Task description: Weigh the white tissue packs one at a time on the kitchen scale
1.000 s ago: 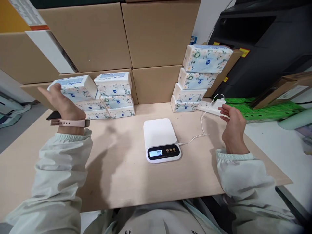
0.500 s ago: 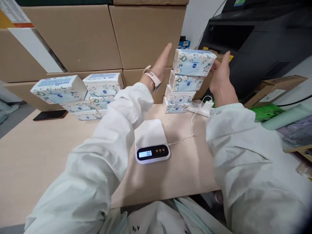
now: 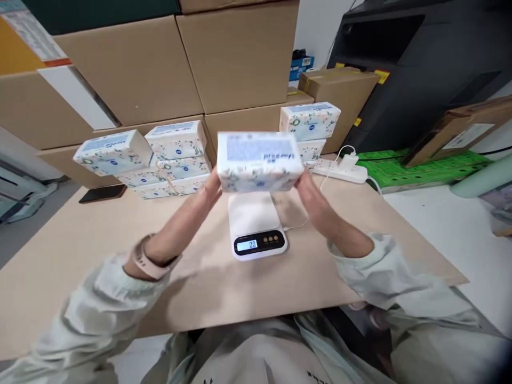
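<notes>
A white tissue pack (image 3: pixel 260 160) with a floral print is in the air above the digital scale, slightly blurred. My left hand (image 3: pixel 206 194) presses its left end and my right hand (image 3: pixel 310 194) its right end; both are closed on it, with the fingertips partly hidden behind. Below the pack, the white scale (image 3: pixel 256 216) lies on the table, its lit display (image 3: pixel 247 245) reading 0.0. Behind my right hand rises a stack of similar tissue packs (image 3: pixel 310 125), its lower part covered by the held pack and hand.
Two more tissue stacks (image 3: pixel 176 146) stand at the back left, beside a dark phone (image 3: pixel 103 193). Cardboard boxes (image 3: pixel 240 64) wall off the table's back. A power strip (image 3: pixel 340 172) with a white cable lies at the right, near a green crate (image 3: pixel 392 168) and a large black machine (image 3: pixel 400 80).
Both hands have closed on the top pack of the right stack and brought it left and nearer, over the scale. That stack is now lower. The view has shifted slightly.
</notes>
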The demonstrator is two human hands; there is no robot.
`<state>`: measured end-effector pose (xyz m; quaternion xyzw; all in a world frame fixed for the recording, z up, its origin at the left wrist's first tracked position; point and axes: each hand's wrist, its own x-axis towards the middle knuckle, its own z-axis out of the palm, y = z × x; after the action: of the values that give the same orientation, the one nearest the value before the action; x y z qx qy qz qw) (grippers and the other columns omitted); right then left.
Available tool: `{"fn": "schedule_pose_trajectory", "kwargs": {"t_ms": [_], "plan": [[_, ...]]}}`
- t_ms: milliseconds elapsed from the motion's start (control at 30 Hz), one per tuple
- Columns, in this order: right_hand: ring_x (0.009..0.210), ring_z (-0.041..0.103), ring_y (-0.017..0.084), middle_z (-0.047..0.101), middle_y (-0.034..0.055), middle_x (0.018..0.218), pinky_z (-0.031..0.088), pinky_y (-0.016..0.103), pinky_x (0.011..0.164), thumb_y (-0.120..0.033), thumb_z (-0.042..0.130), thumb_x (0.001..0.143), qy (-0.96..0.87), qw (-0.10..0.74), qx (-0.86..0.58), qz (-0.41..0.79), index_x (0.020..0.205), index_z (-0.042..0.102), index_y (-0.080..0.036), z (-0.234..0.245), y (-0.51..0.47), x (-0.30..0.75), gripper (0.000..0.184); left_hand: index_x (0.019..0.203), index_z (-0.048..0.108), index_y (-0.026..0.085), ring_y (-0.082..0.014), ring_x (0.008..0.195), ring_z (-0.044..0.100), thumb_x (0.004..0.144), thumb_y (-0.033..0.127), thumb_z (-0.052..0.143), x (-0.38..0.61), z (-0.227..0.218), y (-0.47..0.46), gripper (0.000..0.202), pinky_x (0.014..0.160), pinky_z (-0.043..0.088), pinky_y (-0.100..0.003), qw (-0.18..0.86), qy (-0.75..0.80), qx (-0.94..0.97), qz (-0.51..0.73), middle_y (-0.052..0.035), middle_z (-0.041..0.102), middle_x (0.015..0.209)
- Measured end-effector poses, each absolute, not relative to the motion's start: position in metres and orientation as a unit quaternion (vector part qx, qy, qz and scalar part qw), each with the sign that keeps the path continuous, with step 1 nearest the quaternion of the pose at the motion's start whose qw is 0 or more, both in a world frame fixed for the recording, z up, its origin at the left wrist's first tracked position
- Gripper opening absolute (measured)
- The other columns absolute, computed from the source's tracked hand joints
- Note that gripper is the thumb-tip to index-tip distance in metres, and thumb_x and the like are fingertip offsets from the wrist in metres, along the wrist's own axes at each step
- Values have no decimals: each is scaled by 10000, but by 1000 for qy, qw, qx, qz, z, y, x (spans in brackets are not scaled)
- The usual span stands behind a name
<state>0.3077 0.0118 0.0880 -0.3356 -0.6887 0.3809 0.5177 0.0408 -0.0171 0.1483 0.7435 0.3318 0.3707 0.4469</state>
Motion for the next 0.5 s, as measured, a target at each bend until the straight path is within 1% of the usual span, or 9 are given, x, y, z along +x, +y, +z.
{"fn": "schedule_pose_trajectory", "kwargs": {"t_ms": [100,200,300,400,467,500], "plan": [[1636,207,213,278,-67,1734,250,484,1342,-699,409,1005,-671,456,-357,463,1620,275,-404,59,-6,300,695,1591,404,437,-265,1637,119,1044,645,296,26,102,-31,595,1331,211,-564,492,366,703,360,81,268,1722],[1635,210,226,278,-49,1736,227,502,1342,-700,414,1000,-654,433,-367,500,1614,300,-401,44,-8,300,692,1604,380,428,-255,1639,100,1059,621,274,23,73,-32,589,1335,184,-551,518,368,680,365,82,212,1739],[1628,239,236,299,-40,1729,217,515,1341,-694,443,992,-649,427,-381,501,1606,329,-397,32,-2,300,691,1643,305,392,-248,1638,105,1063,615,273,21,52,-30,623,1338,184,-533,530,369,670,367,64,186,1746],[1620,262,258,318,-28,1722,217,558,1334,-677,430,1002,-651,404,-398,504,1620,312,-389,19,4,301,692,1665,252,362,-267,1636,115,1058,623,305,18,36,-30,663,1331,207,-539,533,380,661,367,36,168,1751],[1620,257,284,299,-5,1730,202,596,1328,-676,420,1004,-652,397,-438,475,1632,292,-376,12,6,305,708,1672,225,362,-285,1639,88,1055,623,342,16,31,-34,681,1330,193,-550,512,408,650,386,28,126,1756],[1621,251,297,285,10,1735,188,610,1327,-675,420,1004,-654,414,-463,433,1637,285,-364,9,6,308,719,1674,201,373,-290,1640,70,1053,619,367,14,31,-37,689,1332,175,-551,488,423,649,402,32,96,1759]]}}
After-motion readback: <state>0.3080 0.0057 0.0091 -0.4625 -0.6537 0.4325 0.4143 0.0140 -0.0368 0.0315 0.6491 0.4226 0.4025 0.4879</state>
